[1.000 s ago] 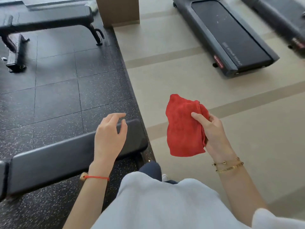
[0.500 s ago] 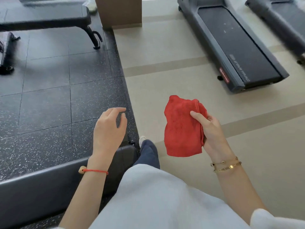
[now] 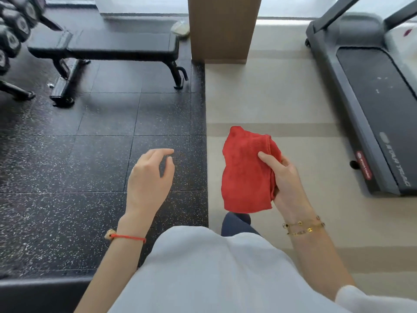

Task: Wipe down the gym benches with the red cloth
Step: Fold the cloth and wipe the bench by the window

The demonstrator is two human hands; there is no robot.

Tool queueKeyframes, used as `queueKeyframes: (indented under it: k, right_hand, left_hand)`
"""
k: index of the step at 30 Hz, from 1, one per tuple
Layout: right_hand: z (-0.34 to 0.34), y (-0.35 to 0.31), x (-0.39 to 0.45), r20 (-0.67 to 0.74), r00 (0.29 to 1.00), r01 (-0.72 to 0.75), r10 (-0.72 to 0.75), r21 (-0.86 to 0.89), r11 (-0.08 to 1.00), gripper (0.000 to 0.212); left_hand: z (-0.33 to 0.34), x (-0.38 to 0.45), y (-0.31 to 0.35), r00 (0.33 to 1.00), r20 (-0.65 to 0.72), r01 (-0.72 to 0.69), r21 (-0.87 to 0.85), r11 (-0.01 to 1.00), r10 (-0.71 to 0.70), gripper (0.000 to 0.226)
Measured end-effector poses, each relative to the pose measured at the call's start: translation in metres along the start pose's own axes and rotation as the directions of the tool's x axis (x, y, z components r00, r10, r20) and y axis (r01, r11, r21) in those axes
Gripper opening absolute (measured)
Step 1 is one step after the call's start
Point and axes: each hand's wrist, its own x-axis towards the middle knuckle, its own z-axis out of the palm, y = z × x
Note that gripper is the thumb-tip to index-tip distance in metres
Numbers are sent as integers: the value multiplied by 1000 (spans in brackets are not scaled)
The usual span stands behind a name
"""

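My right hand (image 3: 285,184) grips the folded red cloth (image 3: 244,170) in the air over the beige floor, thumb pressed on its front. My left hand (image 3: 150,179) hovers empty over the black speckled mat, fingers loosely curved. A black flat gym bench (image 3: 117,45) stands at the far left, well beyond both hands. Only the dark edge of a nearer bench (image 3: 42,292) shows at the bottom left, beside my left forearm.
A treadmill (image 3: 372,105) runs along the right side. A brown pillar (image 3: 222,28) stands between the mat and the beige floor. A dumbbell rack (image 3: 13,30) fills the top left corner. A pale bundle (image 3: 180,29) lies behind the far bench.
The view has lifted and moved on: the near bench has dropped to the bottom left edge, and the far bench has come closer. Both hands keep their poses.
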Motion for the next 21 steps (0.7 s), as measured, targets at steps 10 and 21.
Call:
queueKeyframes:
  k: [10, 21]
  right_hand:
    - [137, -51, 196, 218, 975, -34, 43, -46, 998, 16]
    - [344, -134, 378, 381, 920, -28, 97, -183, 983, 28]
  left_hand:
    - [18, 187, -36, 986, -101, 135, 1, 991, -134, 23]
    - [-35, 415, -100, 936, -256, 254, 23, 967, -240, 24]
